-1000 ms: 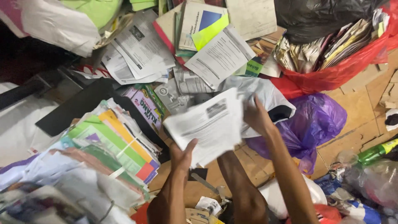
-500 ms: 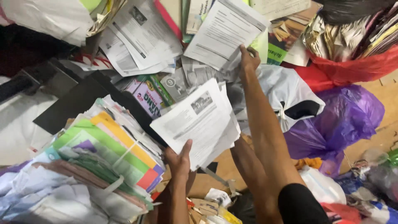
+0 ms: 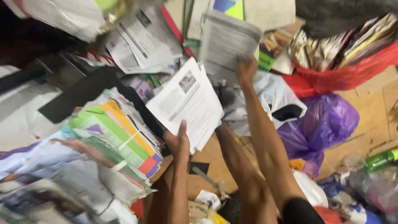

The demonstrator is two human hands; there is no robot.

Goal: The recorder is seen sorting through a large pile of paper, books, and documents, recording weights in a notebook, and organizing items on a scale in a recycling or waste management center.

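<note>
Cluttered wooden floor (image 3: 373, 108), waste paper all over. Left hand (image 3: 178, 141) pinches one white stapled sheaf (image 3: 186, 101) by its lower edge; right hand (image 3: 245, 70) grips a second printed sheaf (image 3: 226, 41) from below. Two sheafs held; light, floppy, likely to tear, best gripped at an edge. One tied coloured-paper bundle (image 3: 116, 132) left; one purple bag (image 3: 323, 124), one red bag (image 3: 348, 74) right.

Both forearms are bare from wrist to elbow, with no watch, band or ring visible. The left hand (image 3: 178, 141) is bare, without a glove, and so is the right hand (image 3: 245, 69). A dark, black-looking sleeve edge shows on the right upper arm at the bottom of the view.
</note>
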